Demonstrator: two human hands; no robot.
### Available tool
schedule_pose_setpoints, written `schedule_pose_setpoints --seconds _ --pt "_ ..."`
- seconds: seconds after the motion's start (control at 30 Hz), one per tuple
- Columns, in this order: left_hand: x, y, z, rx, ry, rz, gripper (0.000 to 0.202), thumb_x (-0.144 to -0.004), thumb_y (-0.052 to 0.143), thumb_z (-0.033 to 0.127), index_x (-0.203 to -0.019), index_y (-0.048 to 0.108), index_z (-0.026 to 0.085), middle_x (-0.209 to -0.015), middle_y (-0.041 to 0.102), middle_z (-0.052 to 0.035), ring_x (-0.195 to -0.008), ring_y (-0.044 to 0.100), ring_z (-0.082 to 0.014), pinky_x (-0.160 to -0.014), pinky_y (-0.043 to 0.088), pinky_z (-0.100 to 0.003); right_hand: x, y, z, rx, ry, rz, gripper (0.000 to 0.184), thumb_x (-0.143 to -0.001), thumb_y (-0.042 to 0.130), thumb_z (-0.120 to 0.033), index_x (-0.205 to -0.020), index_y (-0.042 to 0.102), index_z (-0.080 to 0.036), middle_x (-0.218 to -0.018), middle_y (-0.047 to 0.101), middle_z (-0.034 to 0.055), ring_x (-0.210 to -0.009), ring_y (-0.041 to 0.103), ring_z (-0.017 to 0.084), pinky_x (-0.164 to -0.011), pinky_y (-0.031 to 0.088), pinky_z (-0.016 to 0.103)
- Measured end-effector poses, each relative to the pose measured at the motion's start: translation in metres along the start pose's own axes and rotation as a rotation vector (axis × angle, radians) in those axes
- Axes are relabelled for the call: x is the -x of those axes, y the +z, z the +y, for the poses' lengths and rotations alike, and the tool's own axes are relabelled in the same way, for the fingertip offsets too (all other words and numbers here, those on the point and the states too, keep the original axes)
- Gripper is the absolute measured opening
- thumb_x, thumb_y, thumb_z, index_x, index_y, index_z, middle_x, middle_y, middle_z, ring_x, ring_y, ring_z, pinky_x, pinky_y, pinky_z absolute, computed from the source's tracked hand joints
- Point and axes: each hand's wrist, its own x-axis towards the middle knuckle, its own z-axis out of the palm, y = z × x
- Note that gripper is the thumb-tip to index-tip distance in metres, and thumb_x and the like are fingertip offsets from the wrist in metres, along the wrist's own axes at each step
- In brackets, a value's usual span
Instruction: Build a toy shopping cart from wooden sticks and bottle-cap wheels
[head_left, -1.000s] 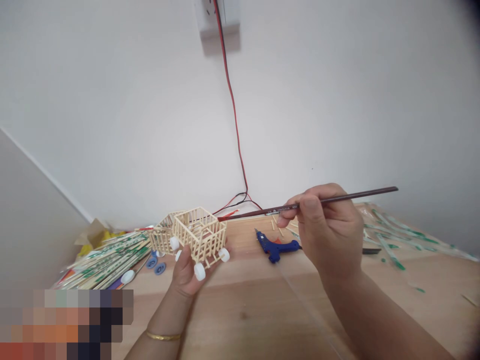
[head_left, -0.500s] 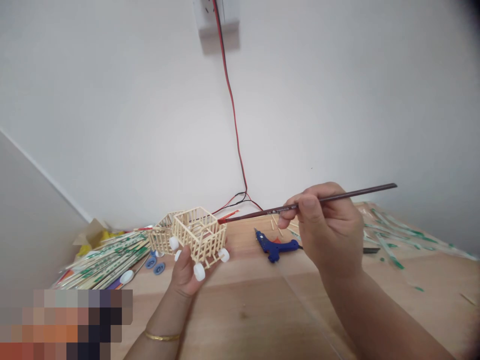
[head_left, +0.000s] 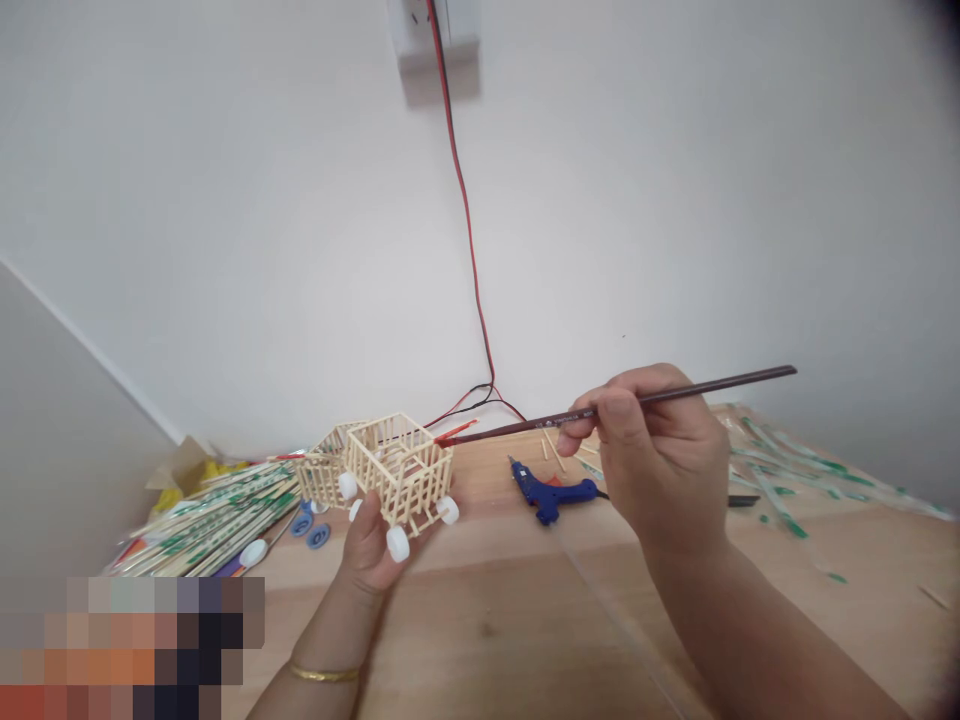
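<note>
My left hand (head_left: 369, 548) is closed under a small cart made of pale wooden sticks (head_left: 397, 468) with white wheels, and holds it up above the wooden table (head_left: 525, 640). My right hand (head_left: 660, 460) pinches a long dark paintbrush (head_left: 720, 384). The brush's red-tipped end touches the cart's upper right edge. A second stick frame (head_left: 324, 470) sits just behind the cart on the left.
A blue glue gun (head_left: 551, 492) lies on the table between my hands. A pile of sticks in green-printed wrappers (head_left: 210, 515) lies at the left, torn wrappers (head_left: 787, 475) at the right. A red and black cable (head_left: 469, 230) runs down the white wall from a socket.
The brush tip has shifted slightly against the cart's upper right edge. Both hands stay almost where they were.
</note>
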Motion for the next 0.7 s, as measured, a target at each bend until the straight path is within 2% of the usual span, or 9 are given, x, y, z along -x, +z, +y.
schedule_pose_setpoints --seconds 0.27,0.4,0.57,0.7 --pt "0.002 -0.003 0.005 0.036 0.015 -0.010 0.055 -0.089 0.044 0.053 -0.138 0.046 0.026 -0.140 0.051 -0.0099 -0.133 0.041 -0.0304 -0.113 0.021 -0.055 -0.012 -0.007 -0.004 0.074 -0.072 0.186 0.016 -0.086 0.062 -0.035 -0.077 0.055 -0.023 -0.061 0.060 -0.0024 -0.048 0.058 0.013 -0.045 0.049 0.028" --pt "0.000 -0.003 0.004 0.055 0.009 -0.039 0.055 -0.089 0.046 0.051 -0.137 0.048 0.025 -0.141 0.049 -0.0103 -0.134 0.039 -0.0317 -0.114 0.021 -0.054 -0.007 -0.003 -0.010 0.150 -0.110 0.180 0.013 -0.086 0.062 -0.030 -0.076 0.056 -0.023 -0.058 0.059 -0.0028 -0.048 0.059 0.014 -0.048 0.050 0.029" --pt "-0.001 -0.002 0.003 0.047 0.004 -0.030 0.055 -0.090 0.043 0.052 -0.138 0.045 0.026 -0.142 0.048 -0.0103 -0.134 0.040 -0.0305 -0.114 0.019 -0.054 -0.002 -0.001 -0.010 0.254 -0.180 0.102 0.014 -0.085 0.062 -0.025 -0.074 0.057 -0.020 -0.058 0.060 -0.0034 -0.049 0.061 0.013 -0.047 0.048 0.026" --pt "0.000 0.000 0.002 0.024 0.008 -0.020 0.057 -0.090 0.041 0.053 -0.140 0.042 0.027 -0.142 0.049 -0.0097 -0.134 0.040 -0.0306 -0.115 0.018 -0.054 -0.002 -0.003 -0.008 0.304 -0.207 0.117 0.017 -0.086 0.061 -0.028 -0.072 0.057 -0.020 -0.058 0.060 -0.0029 -0.049 0.061 0.012 -0.047 0.048 0.025"
